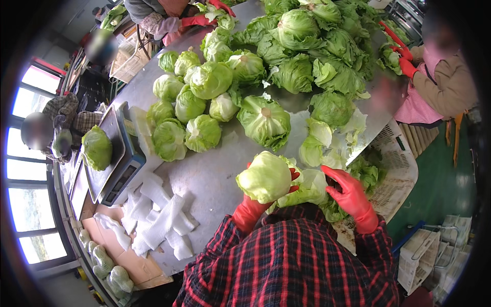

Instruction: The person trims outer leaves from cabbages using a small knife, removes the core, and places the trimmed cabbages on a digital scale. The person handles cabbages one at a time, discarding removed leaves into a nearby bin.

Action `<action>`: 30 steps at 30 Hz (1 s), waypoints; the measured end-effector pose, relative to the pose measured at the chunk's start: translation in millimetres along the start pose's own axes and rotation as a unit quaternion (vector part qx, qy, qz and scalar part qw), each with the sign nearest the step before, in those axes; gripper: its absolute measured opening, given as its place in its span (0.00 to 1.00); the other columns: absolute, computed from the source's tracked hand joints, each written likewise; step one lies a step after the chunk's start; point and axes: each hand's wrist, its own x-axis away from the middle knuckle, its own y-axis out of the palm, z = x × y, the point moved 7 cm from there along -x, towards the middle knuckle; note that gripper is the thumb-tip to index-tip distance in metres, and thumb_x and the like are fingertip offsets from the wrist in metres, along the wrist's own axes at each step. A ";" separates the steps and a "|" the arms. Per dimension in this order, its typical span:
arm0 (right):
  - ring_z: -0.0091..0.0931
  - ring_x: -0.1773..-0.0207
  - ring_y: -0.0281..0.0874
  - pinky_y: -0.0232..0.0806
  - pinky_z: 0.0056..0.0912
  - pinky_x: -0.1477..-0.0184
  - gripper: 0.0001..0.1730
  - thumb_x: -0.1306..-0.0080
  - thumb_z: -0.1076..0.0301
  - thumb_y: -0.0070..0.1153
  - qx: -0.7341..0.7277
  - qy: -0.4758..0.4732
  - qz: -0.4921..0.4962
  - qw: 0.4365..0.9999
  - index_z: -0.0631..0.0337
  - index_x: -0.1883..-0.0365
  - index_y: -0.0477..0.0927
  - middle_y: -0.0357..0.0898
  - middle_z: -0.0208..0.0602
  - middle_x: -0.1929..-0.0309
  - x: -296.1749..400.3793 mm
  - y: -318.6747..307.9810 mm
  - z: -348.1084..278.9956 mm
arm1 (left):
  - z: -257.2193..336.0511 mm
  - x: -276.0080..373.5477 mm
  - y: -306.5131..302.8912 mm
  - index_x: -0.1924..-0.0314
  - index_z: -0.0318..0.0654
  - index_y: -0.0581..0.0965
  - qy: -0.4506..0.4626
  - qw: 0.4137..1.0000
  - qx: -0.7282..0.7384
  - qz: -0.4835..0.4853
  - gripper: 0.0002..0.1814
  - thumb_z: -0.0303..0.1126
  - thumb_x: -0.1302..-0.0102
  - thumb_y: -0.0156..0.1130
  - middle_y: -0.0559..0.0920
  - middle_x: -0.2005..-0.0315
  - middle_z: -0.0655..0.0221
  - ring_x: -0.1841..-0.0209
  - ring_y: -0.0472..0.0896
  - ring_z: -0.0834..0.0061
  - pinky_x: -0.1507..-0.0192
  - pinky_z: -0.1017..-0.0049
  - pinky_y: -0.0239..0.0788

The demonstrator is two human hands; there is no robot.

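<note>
My left hand (251, 211), in a red rubber glove, cups a pale trimmed head of lettuce (264, 177) from below and behind, with fingertips showing at its right side. To the right, my right hand (351, 195), also gloved in red, has its thumb and forefinger apart. A dark patch shows between them, too unclear to name. Loose lettuce leaves (307, 188) hang between my hands at the table's near edge. Just beyond the held head, an iceberg lettuce (265, 119) sits stem up on the metal table (226, 169).
Trimmed heads (211, 80) stand at centre left, beside a large leafy pile (307, 46). A scale (124, 165) bears one lettuce (96, 147). White foam net sleeves (161, 215) lie at left. A plastic crate (401, 169) holds leaves at right. Red-gloved co-workers' hands (404, 61) work across the table.
</note>
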 end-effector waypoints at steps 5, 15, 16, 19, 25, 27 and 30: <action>0.13 0.68 0.65 0.62 0.16 0.68 0.37 0.39 0.65 0.66 -0.375 0.006 0.014 0.927 0.60 0.33 0.65 0.68 0.28 0.36 -25.7 34.2 -26.3 | -15.0 23.6 29.5 0.28 0.38 0.52 0.106 0.955 -0.257 0.103 0.46 0.67 0.33 0.40 0.57 0.30 0.55 0.28 0.54 0.52 0.28 0.50 0.44; 0.33 0.61 0.80 0.74 0.39 0.69 0.27 0.26 0.47 0.38 -0.757 0.404 0.158 0.489 0.56 0.38 0.67 0.80 0.35 0.52 -41.7 104.4 47.5 | -2.0 48.5 95.8 0.28 0.37 0.52 0.144 0.878 -0.453 -0.064 0.50 0.52 0.41 0.66 0.64 0.34 0.60 0.32 0.62 0.63 0.34 0.60 0.57; 0.33 0.62 0.80 0.74 0.37 0.70 0.27 0.26 0.47 0.38 -0.739 0.422 0.133 0.509 0.56 0.38 0.67 0.80 0.35 0.52 -45.3 115.2 42.8 | 1.1 53.3 92.8 0.29 0.37 0.54 0.161 0.875 -0.456 -0.040 0.51 0.49 0.44 0.70 0.67 0.35 0.63 0.33 0.64 0.66 0.33 0.63 0.55; 0.21 0.76 0.74 0.62 0.21 0.83 0.21 0.27 0.56 0.47 -0.580 0.187 -0.061 0.791 0.57 0.40 0.69 0.79 0.31 0.62 -71.9 123.6 25.3 | 21.1 70.5 75.3 0.30 0.36 0.56 0.230 0.844 -0.484 0.028 0.51 0.46 0.48 0.74 0.67 0.36 0.64 0.33 0.64 0.66 0.32 0.65 0.54; 0.13 0.74 0.66 0.62 0.15 0.72 0.15 0.33 0.67 0.60 -0.318 0.118 -0.011 0.941 0.58 0.49 0.76 0.75 0.23 0.68 -92.6 115.3 -21.1 | 60.7 109.9 34.5 0.31 0.35 0.54 0.363 0.795 -0.465 0.139 0.54 0.33 0.54 0.78 0.68 0.38 0.62 0.36 0.67 0.68 0.34 0.67 0.57; 0.13 0.72 0.66 0.63 0.16 0.69 0.15 0.37 0.70 0.64 -0.273 0.013 -0.027 0.962 0.58 0.52 0.78 0.74 0.23 0.69 -89.0 111.6 -52.1 | 62.6 120.3 40.0 0.31 0.34 0.53 0.398 0.743 -0.502 0.193 0.56 0.31 0.56 0.79 0.68 0.39 0.61 0.37 0.67 0.67 0.35 0.67 0.59; 0.21 0.71 0.71 0.65 0.19 0.68 0.15 0.45 0.73 0.69 -0.126 -0.080 -0.015 0.989 0.62 0.61 0.79 0.73 0.31 0.72 -96.1 116.4 -97.3 | 62.1 121.6 45.6 0.30 0.35 0.53 0.444 0.616 -0.600 0.251 0.59 0.29 0.60 0.80 0.68 0.40 0.59 0.37 0.68 0.67 0.36 0.66 0.61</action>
